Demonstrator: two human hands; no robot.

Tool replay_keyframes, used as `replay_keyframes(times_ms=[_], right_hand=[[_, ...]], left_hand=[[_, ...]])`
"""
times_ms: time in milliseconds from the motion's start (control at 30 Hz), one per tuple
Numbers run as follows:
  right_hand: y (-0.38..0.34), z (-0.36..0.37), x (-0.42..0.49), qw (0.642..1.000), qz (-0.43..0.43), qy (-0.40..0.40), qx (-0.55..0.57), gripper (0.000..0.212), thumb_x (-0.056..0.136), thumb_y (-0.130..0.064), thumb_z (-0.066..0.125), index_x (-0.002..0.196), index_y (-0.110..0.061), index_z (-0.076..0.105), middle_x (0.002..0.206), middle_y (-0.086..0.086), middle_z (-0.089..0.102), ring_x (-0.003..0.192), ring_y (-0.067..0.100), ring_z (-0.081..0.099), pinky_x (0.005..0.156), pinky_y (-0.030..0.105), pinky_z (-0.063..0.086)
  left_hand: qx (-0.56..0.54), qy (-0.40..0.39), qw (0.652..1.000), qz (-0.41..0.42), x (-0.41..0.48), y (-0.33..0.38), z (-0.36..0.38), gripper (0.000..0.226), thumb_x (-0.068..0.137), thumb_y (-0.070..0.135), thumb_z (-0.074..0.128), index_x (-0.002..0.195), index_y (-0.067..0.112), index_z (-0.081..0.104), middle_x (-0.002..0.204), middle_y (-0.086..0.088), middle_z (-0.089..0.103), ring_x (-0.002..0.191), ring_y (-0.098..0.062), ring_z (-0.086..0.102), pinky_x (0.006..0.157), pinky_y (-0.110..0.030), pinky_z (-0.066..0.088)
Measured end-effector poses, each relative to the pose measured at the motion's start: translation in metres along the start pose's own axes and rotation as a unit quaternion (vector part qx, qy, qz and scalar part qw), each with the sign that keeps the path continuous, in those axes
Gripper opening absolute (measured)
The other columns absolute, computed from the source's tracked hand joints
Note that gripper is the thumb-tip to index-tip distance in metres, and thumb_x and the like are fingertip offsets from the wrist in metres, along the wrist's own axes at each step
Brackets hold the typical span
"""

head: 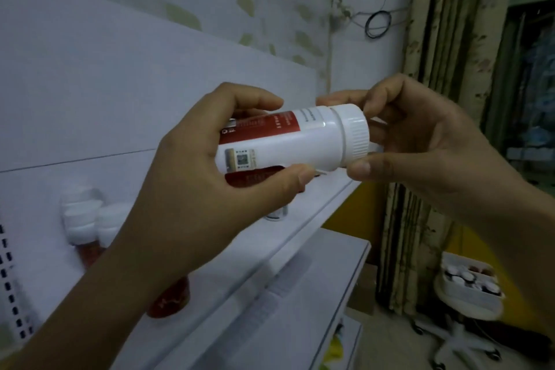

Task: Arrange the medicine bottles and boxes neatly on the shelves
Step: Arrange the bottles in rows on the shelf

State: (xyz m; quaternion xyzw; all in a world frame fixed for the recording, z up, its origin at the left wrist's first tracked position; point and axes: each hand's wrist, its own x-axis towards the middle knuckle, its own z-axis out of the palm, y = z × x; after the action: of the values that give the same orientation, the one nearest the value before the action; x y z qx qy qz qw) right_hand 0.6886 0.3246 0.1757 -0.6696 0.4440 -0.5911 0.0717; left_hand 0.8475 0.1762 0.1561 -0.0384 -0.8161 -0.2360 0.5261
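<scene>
I see the white medicine bottle (288, 144) lying on its side in mid-air, held between both hands in front of the white shelves (318, 237). My left hand (186, 183) grips the base end: its fingers (255, 97) curl over the top of the red label and its thumb presses up from underneath, so the bottle's bottom sits hidden inside the palm. My right hand (426, 144) takes the other end. Its fingertips touch the shoulder of the bottle from above and behind, and its thumb sits under the ribbed white cap (356, 132), pinching the cap end lightly rather than wrapping it. The cap points right, toward the right palm, with a gap between them.

Below the bottle, more white-capped bottles (84, 219) stand blurred on a shelf behind my left wrist. Lower right, a white tray (462, 297) of small bottles rests on a stool near the curtain (444, 39).
</scene>
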Motion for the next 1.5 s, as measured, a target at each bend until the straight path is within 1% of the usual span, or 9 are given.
replay_keyframes(times_ms=[267, 400, 500, 633, 767, 1000, 1167, 1367, 1500], right_hand=[[0.028, -0.068, -0.152, 0.977, 0.113, 0.163, 0.085, 0.049, 0.066, -0.013, 0.082, 0.109, -0.02, 0.058, 0.111, 0.006, 0.067, 0.097, 0.024, 0.067, 0.07, 0.03, 0.056], [0.073, -0.073, -0.249, 0.878, 0.317, 0.342, 0.107, 0.043, 0.069, -0.035, 0.073, 0.107, -0.018, 0.064, 0.105, 0.001, 0.071, 0.091, 0.018, 0.07, 0.066, 0.026, 0.055], [0.108, -0.069, -0.325, 0.777, 0.42, 0.441, 0.156, 0.037, 0.075, -0.031, 0.067, 0.103, -0.007, 0.066, 0.105, 0.01, 0.071, 0.086, 0.016, 0.068, 0.065, 0.026, 0.055], [0.132, -0.062, -0.411, 0.682, 0.481, 0.52, 0.181, 0.016, 0.087, -0.024, 0.061, 0.098, -0.014, 0.069, 0.103, 0.007, 0.072, 0.093, 0.017, 0.066, 0.068, 0.024, 0.052], [0.139, -0.07, -0.46, 0.621, 0.501, 0.577, 0.175, 0.025, 0.089, -0.023, 0.062, 0.11, -0.011, 0.065, 0.108, 0.007, 0.071, 0.099, 0.022, 0.067, 0.074, 0.028, 0.053], [0.191, -0.126, -0.466, 0.635, 0.55, 0.541, 0.04, 0.031, 0.085, -0.023, 0.068, 0.115, -0.03, 0.061, 0.106, 0.0, 0.067, 0.093, 0.009, 0.067, 0.068, 0.023, 0.056], [0.267, -0.2, -0.43, 0.668, 0.545, 0.505, -0.048, 0.035, 0.074, -0.034, 0.074, 0.107, -0.025, 0.064, 0.102, -0.011, 0.068, 0.094, 0.013, 0.067, 0.073, 0.027, 0.057], [0.339, -0.297, -0.386, 0.664, 0.524, 0.53, -0.055, 0.029, 0.081, -0.017, 0.074, 0.107, -0.023, 0.063, 0.104, -0.002, 0.067, 0.089, 0.014, 0.067, 0.071, 0.027, 0.057], [0.364, -0.341, -0.372, 0.646, 0.514, 0.562, -0.058, 0.028, 0.084, -0.013, 0.069, 0.11, -0.019, 0.061, 0.104, 0.0, 0.066, 0.083, 0.011, 0.068, 0.066, 0.024, 0.056]], left_hand=[[-0.128, -0.121, 0.975, -0.137, -0.057, 0.038, 0.141, 0.044, 0.065, 0.054, 0.074, 0.103, 0.034, 0.061, 0.093, 0.019, 0.067, 0.075, 0.001, 0.066, 0.057, -0.011, 0.05], [-0.248, -0.247, 0.88, -0.32, -0.126, 0.036, 0.236, 0.05, 0.064, 0.045, 0.081, 0.108, 0.034, 0.059, 0.085, 0.013, 0.069, 0.063, -0.006, 0.065, 0.055, -0.019, 0.051], [-0.276, -0.316, 0.804, -0.42, -0.19, 0.035, 0.299, 0.062, 0.054, 0.04, 0.08, 0.111, 0.029, 0.058, 0.081, 0.013, 0.07, 0.06, -0.005, 0.064, 0.05, -0.022, 0.05], [-0.263, -0.374, 0.74, -0.494, -0.247, 0.033, 0.359, 0.052, 0.057, 0.031, 0.078, 0.105, 0.026, 0.059, 0.075, 0.005, 0.071, 0.058, -0.007, 0.064, 0.045, -0.02, 0.046], [-0.242, -0.394, 0.712, -0.528, -0.272, 0.028, 0.407, 0.051, 0.074, 0.026, 0.078, 0.118, 0.021, 0.053, 0.099, -0.004, 0.067, 0.069, -0.013, 0.068, 0.05, -0.018, 0.051], [-0.257, -0.332, 0.674, -0.607, -0.258, -0.01, 0.508, 0.051, 0.08, 0.036, 0.068, 0.123, 0.026, 0.043, 0.102, 0.01, 0.058, 0.085, -0.012, 0.063, 0.056, -0.019, 0.05], [-0.267, -0.344, 0.681, -0.589, -0.213, -0.078, 0.591, 0.057, 0.081, 0.028, 0.071, 0.129, 0.012, 0.044, 0.099, -0.001, 0.064, 0.078, -0.016, 0.066, 0.059, -0.023, 0.051], [-0.287, -0.38, 0.681, -0.556, -0.127, -0.151, 0.686, 0.062, 0.082, 0.024, 0.071, 0.132, 0.031, 0.035, 0.107, 0.015, 0.05, 0.091, -0.005, 0.056, 0.054, -0.011, 0.046], [-0.298, -0.407, 0.692, -0.516, -0.088, -0.175, 0.735, 0.068, 0.078, 0.026, 0.074, 0.134, 0.029, 0.036, 0.108, 0.017, 0.05, 0.094, -0.005, 0.056, 0.065, -0.014, 0.049]])
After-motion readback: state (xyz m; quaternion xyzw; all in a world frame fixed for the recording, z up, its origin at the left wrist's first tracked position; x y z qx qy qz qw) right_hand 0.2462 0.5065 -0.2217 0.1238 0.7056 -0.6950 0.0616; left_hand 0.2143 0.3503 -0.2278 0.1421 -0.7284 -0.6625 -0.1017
